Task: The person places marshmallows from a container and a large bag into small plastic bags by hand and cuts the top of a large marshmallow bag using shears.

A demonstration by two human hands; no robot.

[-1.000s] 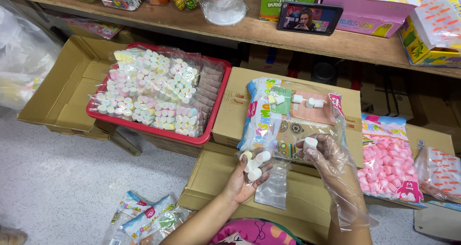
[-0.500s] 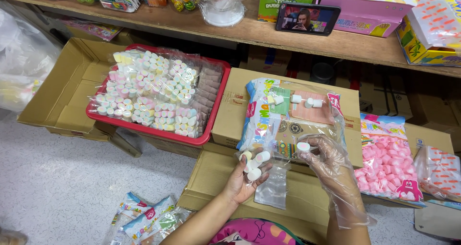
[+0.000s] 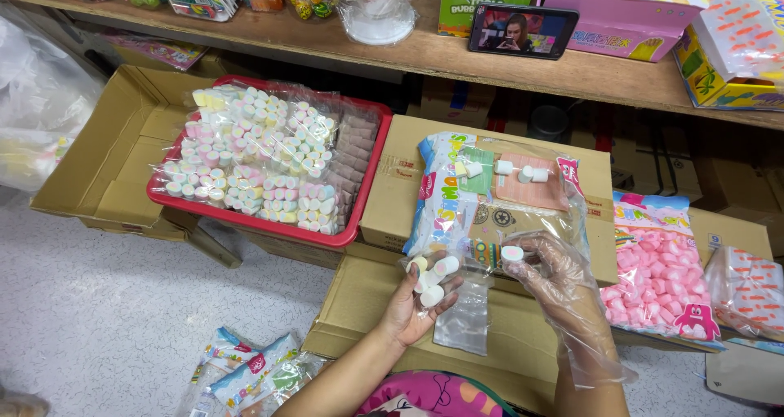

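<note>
the left hand (image 3: 412,307) is bare and cupped, fingers curled around a small clear bag (image 3: 457,303) with a few marshmallows (image 3: 433,280) at its mouth. the right hand (image 3: 555,274), in a loose clear glove, pinches one marshmallow (image 3: 512,254) at its fingertips, just right of the bag. beyond both hands an opened marshmallow pack (image 3: 490,192) lies on a cardboard box (image 3: 392,180). further left sits a red tray (image 3: 359,221) of filled bags.

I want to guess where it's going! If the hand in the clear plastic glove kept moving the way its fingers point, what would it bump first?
Probably the small clear plastic bag of marshmallows in the bare left hand; the gloved right hand points leftward at it, though depth is unclear.
</note>
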